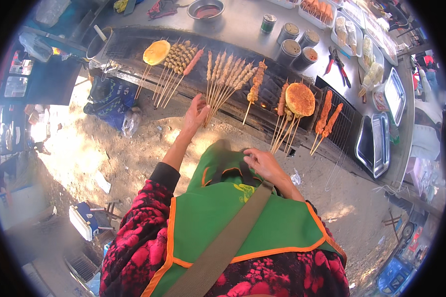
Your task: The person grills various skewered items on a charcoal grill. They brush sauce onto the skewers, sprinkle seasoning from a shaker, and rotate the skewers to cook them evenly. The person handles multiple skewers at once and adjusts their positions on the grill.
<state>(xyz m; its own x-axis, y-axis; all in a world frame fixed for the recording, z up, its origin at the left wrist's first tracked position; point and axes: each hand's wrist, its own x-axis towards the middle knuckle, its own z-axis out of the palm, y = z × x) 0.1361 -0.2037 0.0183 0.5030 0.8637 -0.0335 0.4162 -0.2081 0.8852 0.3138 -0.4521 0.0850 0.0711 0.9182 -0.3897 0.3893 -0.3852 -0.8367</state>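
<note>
My left hand (197, 113) is at the grill's front edge, fingers apart, right by the stick ends of a fan of meat skewers (228, 72); whether it touches them I cannot tell. My right hand (264, 163) is in front of the green apron (238, 211), fingers loosely bent, with nothing seen in it. Across the charcoal grill (267, 80) lie a pale round flatbread (156, 52) on sticks, dark coiled skewers (180, 57), a pink sausage skewer (193, 62) and a browned meat skewer (256, 83). Farther right are a browned round flatbread (300, 99) and two reddish skewers (323, 113).
Behind the grill, the metal counter (241, 22) holds a steel bowl (206, 10), several shaker tins (290, 49), red-handled pliers or tongs (337, 67) and trays of raw skewers (317, 13). Steel trays (375, 144) stand at the right. A blue patterned bag (109, 102) hangs below the grill's left end.
</note>
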